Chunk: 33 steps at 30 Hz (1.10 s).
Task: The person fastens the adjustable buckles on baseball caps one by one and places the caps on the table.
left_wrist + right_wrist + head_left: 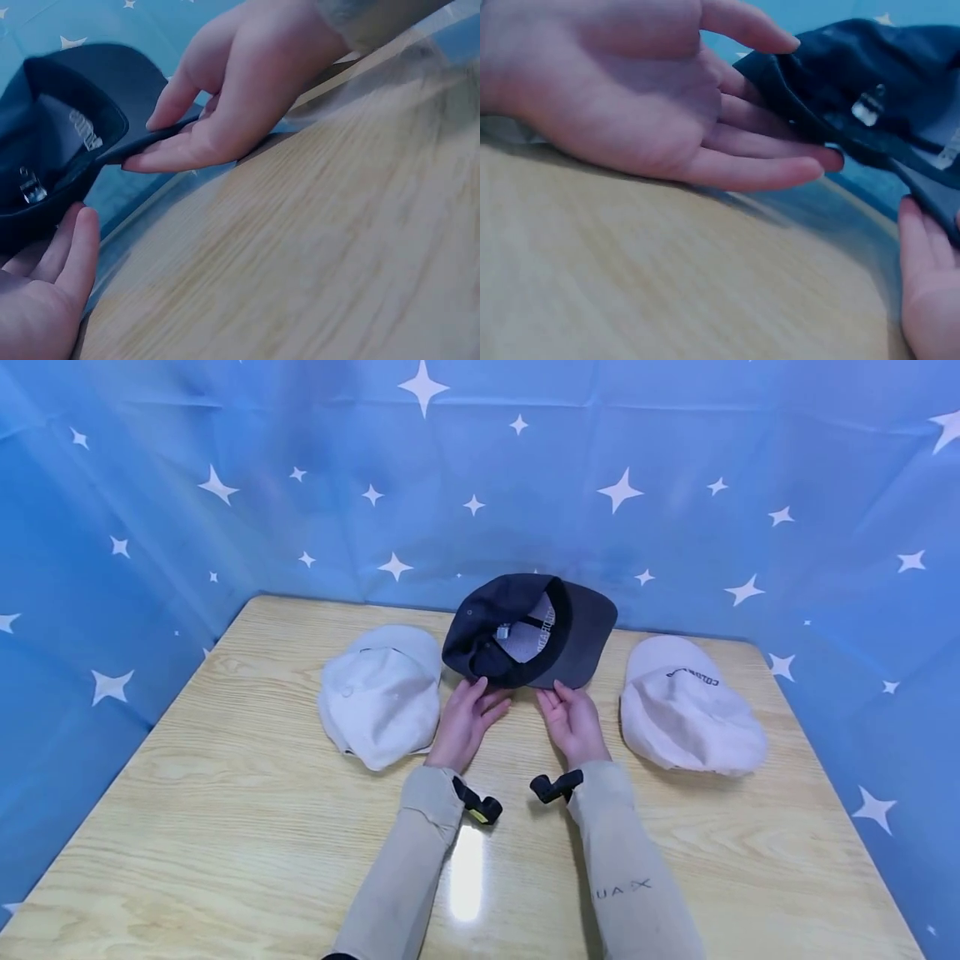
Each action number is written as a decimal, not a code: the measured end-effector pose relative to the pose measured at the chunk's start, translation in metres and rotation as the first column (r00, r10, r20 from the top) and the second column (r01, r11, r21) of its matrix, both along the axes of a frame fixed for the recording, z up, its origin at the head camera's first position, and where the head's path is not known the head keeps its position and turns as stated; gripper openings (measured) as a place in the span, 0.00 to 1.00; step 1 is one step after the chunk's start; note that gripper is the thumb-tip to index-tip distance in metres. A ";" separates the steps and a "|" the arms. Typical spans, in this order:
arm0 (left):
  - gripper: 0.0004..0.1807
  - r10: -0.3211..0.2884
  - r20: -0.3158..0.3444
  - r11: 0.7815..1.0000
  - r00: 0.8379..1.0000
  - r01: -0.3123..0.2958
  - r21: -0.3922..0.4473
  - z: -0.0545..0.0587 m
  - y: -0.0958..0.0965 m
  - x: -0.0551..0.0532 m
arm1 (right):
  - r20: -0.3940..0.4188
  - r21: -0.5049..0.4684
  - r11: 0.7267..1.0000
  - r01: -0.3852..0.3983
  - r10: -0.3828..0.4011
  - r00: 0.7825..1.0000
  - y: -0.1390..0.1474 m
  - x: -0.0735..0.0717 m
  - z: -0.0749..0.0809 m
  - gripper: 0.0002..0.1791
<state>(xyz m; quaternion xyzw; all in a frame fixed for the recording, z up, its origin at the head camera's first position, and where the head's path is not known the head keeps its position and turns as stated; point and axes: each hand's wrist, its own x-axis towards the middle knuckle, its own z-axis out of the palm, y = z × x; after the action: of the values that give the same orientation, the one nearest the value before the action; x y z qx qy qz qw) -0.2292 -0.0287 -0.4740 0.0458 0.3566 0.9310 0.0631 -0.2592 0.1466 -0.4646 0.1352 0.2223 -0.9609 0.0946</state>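
Note:
A dark baseball cap (585, 631) is held up at the back of the table, its hollow inside turned toward me and its brim to the right. My left hand (463, 722) pinches the lower edge of the crown, thumb on the near side and fingers beneath. With thumb above and fingers below, my right hand (576, 724) pinches the brim's lower edge; the left wrist view shows this right hand (240, 90) closely. In the right wrist view the left hand (630, 105) holds the crown's rim. A small shiny piece (868, 106) shows inside the cap.
A whitish cap (382, 697) lies left of my hands, and a pale cap (686, 710) with dark lettering lies to the right. Both rest on the light wooden table (247, 827). Behind the table hangs a blue cloth (525, 468) with white stars.

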 end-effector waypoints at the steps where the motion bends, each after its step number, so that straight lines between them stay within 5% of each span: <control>1: 0.26 0.005 0.006 1.000 1.000 -0.005 0.000 -0.001 0.000 -0.001 | -0.012 -0.001 1.000 -0.001 0.001 1.000 0.000 0.003 -0.001 0.31; 8: 0.24 -0.026 0.035 0.997 0.999 0.028 -0.066 0.000 0.004 0.001 | -0.085 -0.023 1.000 0.009 -0.011 0.996 0.004 0.022 -0.007 0.30; 14: 0.22 -0.061 0.007 0.970 0.998 0.061 -0.234 0.004 0.007 0.007 | -0.181 -0.064 0.998 -0.025 0.013 0.983 0.005 0.036 -0.009 0.27; 17: 0.22 -0.039 -0.012 0.931 0.999 0.032 -0.362 0.006 0.007 0.010 | -0.208 -0.080 0.996 -0.048 0.031 0.978 0.001 0.045 -0.008 0.25; 21: 0.23 0.026 -0.003 0.851 1.000 -0.023 -0.525 0.007 0.005 0.015 | -0.231 -0.066 0.995 -0.074 0.057 0.971 -0.004 0.057 -0.007 0.25; 25: 0.24 0.052 0.036 0.806 0.998 -0.020 -0.592 0.005 0.003 0.020 | -0.266 -0.069 0.993 -0.101 0.079 0.961 -0.007 0.065 -0.009 0.24; 33: 0.21 -0.019 -0.039 0.832 0.999 -0.006 -0.555 0.002 0.006 0.021 | -0.208 -0.036 0.998 -0.049 0.041 0.977 -0.005 0.069 -0.008 0.16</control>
<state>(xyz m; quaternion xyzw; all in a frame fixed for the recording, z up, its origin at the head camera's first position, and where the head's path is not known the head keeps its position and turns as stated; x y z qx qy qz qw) -0.2080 -0.0230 -0.4716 0.0467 0.6126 0.7860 0.0693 -0.1901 0.1415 -0.4728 0.0272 0.2141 -0.9718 0.0954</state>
